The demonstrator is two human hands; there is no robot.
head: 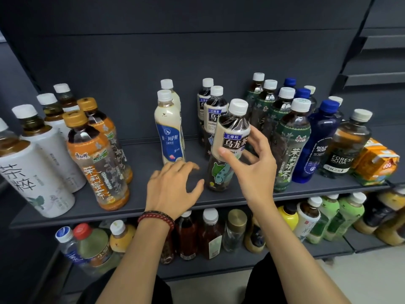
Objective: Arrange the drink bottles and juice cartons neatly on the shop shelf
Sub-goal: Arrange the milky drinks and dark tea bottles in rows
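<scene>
On the dark grey shelf point(135, 207) a dark oolong tea bottle point(232, 132) with a white cap and beige label stands slightly tilted at the front of its row. My right hand point(252, 163) grips it, thumb on the front of the label and fingers curled round its right side. My left hand point(173, 185) hovers palm down just left of the bottle's base, fingers spread and holding nothing. Two more oolong bottles point(213, 113) stand behind it.
Two milk tea bottles point(168, 132) stand left of centre, with orange jasmine tea point(96, 159) and white tea bottles point(32, 172) further left. Right are green jasmine tea point(291, 145), blue soda point(317, 137), a Forest soda bottle point(346, 145) and orange juice cartons point(374, 163). A lower shelf point(219, 266) holds several mixed bottles.
</scene>
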